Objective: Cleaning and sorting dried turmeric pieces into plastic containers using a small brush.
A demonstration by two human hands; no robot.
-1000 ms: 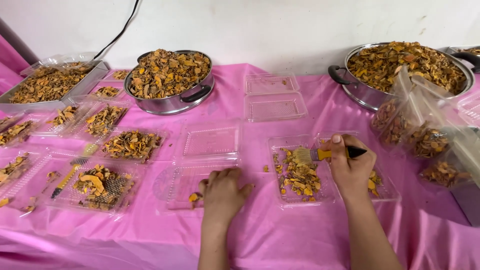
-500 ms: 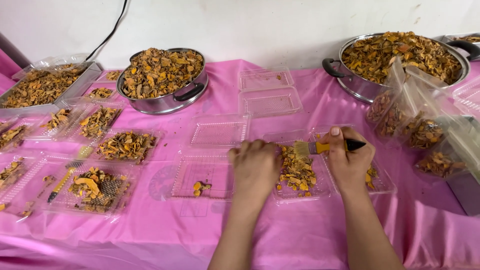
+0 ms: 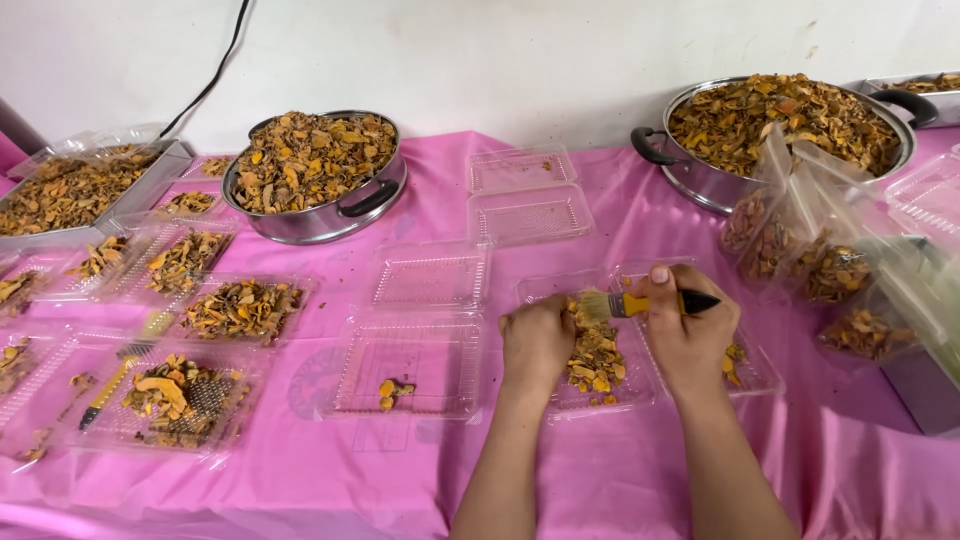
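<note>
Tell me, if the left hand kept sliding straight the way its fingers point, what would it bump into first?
The left hand already rests at the dried orange pieces in the clear tray. Going on, it would probably meet the bristles of the yellow-handled brush that the right hand holds; depth is uncertain.

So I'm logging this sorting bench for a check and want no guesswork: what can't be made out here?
- Head view: left hand is knuckles-up in the clear tray; whether it grips a dried orange piece is hidden.
- Right hand covers the yellow brush handle's middle.
- The right edge cuts off the clear bags.
- The left edge cuts off the metal tray.
</note>
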